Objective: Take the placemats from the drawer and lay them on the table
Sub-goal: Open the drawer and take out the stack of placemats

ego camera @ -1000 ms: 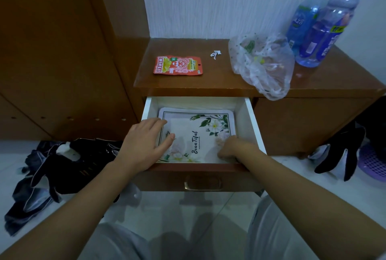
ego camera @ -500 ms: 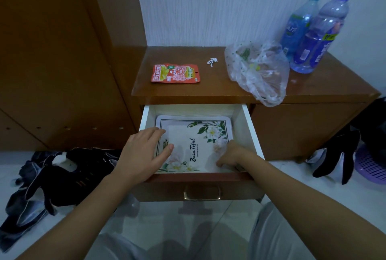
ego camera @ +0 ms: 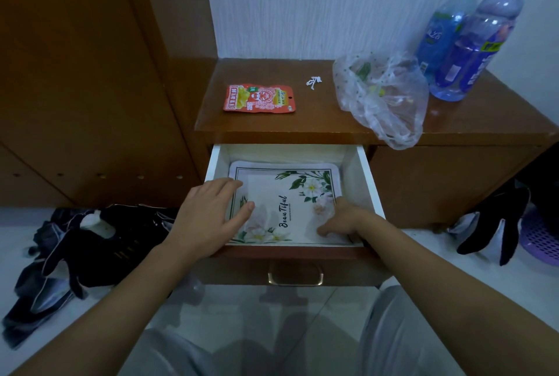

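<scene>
A white placemat (ego camera: 281,194) with green leaves, white flowers and the word "Beautiful" lies flat in the open white drawer (ego camera: 367,182) of a brown wooden table (ego camera: 472,121). My left hand (ego camera: 208,215) rests on the mat's left edge, thumb on top and fingers reaching along the drawer's left side. My right hand (ego camera: 343,218) is at the mat's front right corner with curled fingers pressing on it; whether it grips the edge is hidden. More mats seem stacked beneath, but I cannot tell for sure.
On the tabletop lie a red snack packet (ego camera: 259,98), a crumpled clear plastic bag (ego camera: 381,97) and two blue water bottles (ego camera: 472,40). Dark clothes (ego camera: 75,248) lie on the floor at left, a black garment (ego camera: 496,218) and purple basket (ego camera: 541,236) at right. A wooden cabinet (ego camera: 84,73) stands left.
Both hands stay at the mat's edges in the drawer; the right hand has shifted slightly toward the front right corner. The view has tilted a little.
</scene>
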Demonstrator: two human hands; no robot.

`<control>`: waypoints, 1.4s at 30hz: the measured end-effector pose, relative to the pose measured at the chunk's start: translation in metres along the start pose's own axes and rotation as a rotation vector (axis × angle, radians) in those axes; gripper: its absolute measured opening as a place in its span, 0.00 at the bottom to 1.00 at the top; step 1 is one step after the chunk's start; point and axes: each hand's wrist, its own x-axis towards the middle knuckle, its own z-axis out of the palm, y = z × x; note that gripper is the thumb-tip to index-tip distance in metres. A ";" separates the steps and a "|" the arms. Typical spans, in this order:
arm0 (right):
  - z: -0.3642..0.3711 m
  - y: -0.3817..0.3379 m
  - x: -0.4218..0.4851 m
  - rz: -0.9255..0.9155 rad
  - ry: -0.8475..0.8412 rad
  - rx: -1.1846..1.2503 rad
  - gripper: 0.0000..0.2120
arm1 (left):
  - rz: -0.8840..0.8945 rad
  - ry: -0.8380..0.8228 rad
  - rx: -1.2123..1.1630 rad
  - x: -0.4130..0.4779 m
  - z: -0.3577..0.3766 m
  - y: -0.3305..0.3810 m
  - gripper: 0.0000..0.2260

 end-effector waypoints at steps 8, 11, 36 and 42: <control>0.010 0.002 0.002 0.019 -0.014 -0.015 0.51 | -0.007 0.008 -0.010 -0.001 0.000 -0.001 0.30; 0.010 0.006 0.002 0.004 -0.005 0.031 0.49 | -0.012 0.011 -0.014 0.000 0.000 0.000 0.30; 0.008 -0.003 -0.008 0.007 -0.117 -0.036 0.36 | -0.034 0.005 -0.006 -0.001 0.000 0.000 0.30; 0.000 0.006 -0.007 -0.101 0.156 0.338 0.26 | -0.033 0.018 -0.015 0.000 0.001 0.001 0.30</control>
